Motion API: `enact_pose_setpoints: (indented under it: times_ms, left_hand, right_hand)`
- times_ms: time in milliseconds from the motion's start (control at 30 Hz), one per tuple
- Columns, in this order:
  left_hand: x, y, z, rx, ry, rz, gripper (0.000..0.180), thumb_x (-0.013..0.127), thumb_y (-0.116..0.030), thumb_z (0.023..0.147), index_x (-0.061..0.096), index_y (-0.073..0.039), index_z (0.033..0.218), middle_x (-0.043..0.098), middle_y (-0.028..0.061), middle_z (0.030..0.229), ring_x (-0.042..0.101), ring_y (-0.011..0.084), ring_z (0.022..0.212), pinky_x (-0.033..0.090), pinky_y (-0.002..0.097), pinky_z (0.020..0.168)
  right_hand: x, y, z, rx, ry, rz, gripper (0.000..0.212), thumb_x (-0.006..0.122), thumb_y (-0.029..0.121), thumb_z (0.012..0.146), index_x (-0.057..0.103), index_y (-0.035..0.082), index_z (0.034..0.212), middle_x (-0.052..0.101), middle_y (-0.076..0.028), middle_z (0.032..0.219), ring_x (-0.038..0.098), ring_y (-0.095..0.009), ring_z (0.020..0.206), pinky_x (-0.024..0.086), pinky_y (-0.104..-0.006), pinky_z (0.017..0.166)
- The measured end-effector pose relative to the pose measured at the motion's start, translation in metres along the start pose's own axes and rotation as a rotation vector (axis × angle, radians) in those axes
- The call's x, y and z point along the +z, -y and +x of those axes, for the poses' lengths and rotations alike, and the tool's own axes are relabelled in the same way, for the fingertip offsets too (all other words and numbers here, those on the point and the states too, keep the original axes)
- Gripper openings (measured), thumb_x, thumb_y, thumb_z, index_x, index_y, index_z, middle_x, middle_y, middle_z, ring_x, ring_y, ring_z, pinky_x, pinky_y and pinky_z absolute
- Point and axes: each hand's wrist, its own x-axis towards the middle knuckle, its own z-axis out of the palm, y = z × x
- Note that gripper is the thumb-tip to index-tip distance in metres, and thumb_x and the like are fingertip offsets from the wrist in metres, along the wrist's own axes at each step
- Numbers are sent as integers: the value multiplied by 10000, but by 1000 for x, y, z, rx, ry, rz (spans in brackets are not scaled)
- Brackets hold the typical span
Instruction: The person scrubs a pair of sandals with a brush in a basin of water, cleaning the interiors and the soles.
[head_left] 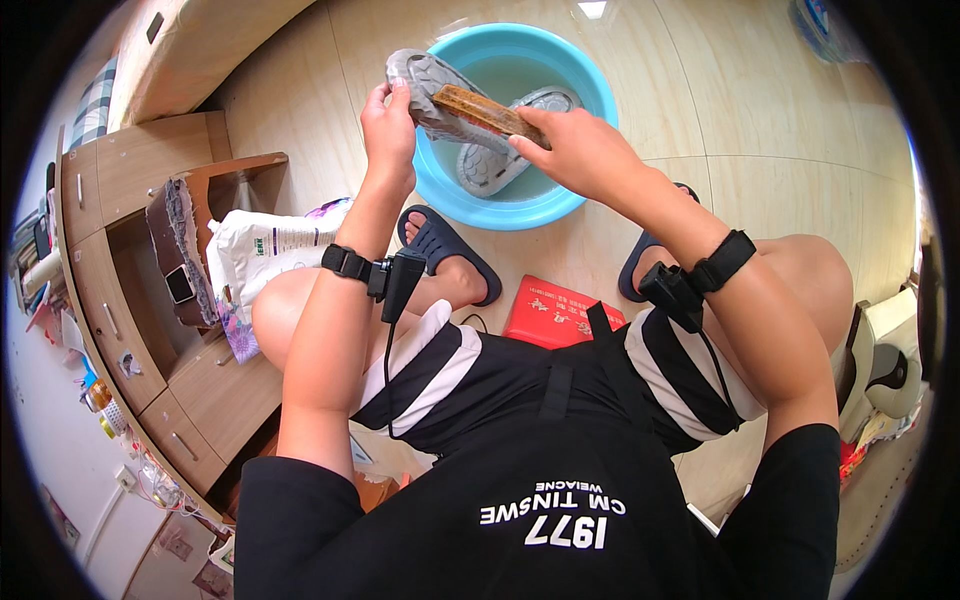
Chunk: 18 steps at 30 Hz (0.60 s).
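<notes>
My left hand [388, 130] grips a wet grey slipper [418, 72] by its near left edge, holding it tilted above the left side of a light blue basin [601, 90]. In my right hand [575, 150] is a wooden scrubbing brush [478, 106], its narrow brown back turned up and its far end against the slipper. The bristles are hidden from this angle. A second grey slipper [490, 172] lies in the cloudy water of the basin, partly covered by the brush and my right hand.
The basin stands on beige floor tiles [690, 90], just beyond my feet in dark slippers [450, 250]. Between my feet lies a red box [560, 310]. At left are a white bag [270, 245] and a wooden cabinet [120, 300]; at right, a pale chair [880, 370].
</notes>
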Motion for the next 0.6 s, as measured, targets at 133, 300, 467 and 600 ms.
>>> enact_pose_setpoints:
  times_ms: [133, 300, 467, 600]
  left_hand:
    - [0, 1, 0, -6, -38, 9, 332, 467, -289, 1105, 592, -13, 1242, 696, 64, 1120, 659, 146, 965, 507, 321, 884]
    - [-1, -3, -1, -3, -61, -20, 309, 467, -302, 1101, 616, -51, 1205, 696, 31, 1064, 632, 109, 901, 478, 291, 817]
    - [2, -8, -2, -6, -82, -10, 295, 472, -327, 1095, 621, -88, 1183, 694, -4, 1032, 615, 98, 872, 453, 295, 806]
    - [2, -9, -3, 0, -75, 1, 295, 473, -322, 1095, 619, -82, 1185, 692, 2, 1028, 611, 104, 873, 453, 295, 802]
  right_hand:
    - [-1, -3, 1, -15, 17, -26, 428, 612, 367, 991, 658, 80, 1305, 735, -215, 958, 701, -408, 877, 559, -481, 795]
    - [4, -15, 0, 26, 114, -127, 411, 590, 366, 1002, 650, 76, 1287, 734, -206, 943, 696, -411, 872, 556, -496, 790]
    - [5, -12, 3, 33, 110, -123, 411, 546, 390, 1025, 646, 66, 1258, 723, -216, 918, 684, -419, 851, 542, -498, 776]
    - [2, -5, 11, 71, 28, 41, 422, 518, 393, 1044, 636, 52, 1264, 715, -231, 945, 675, -424, 864, 529, -476, 776]
